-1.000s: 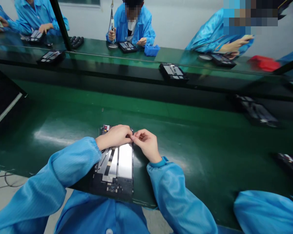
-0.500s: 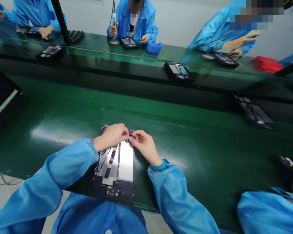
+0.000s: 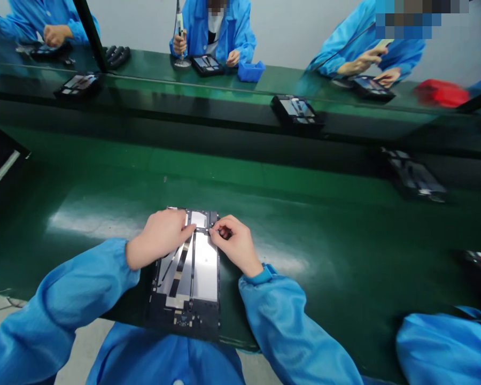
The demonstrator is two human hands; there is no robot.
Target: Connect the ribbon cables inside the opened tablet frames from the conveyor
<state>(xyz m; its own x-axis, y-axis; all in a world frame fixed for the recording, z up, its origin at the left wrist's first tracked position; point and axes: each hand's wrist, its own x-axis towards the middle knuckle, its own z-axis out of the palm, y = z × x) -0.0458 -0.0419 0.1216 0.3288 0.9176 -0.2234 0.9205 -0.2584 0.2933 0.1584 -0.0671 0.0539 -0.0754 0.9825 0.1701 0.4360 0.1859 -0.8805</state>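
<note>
One tablet (image 3: 207, 272), inner parts exposed, lying flat near the close edge of a green table (image 3: 328, 230), long side pointing away from the person. One left hand (image 3: 160, 238), laid over the upper left of the tablet, thumb stretched toward the middle; its other fingertips are hidden, so whether it grasps anything cannot be told. One right hand (image 3: 236, 243), fingers curled, thumb and forefinger close together at the upper right edge; whether a small part is pinched there cannot be told. Handling, as judged: the left hand best steadies with light, even pressure, while the right works by fingertip alone, without prying or dragging on the thin dark strip (image 3: 193, 272). Position: the tablet's far end lies under and between the hands; its bright panel and near end extend below both grips, toward the person.
</note>
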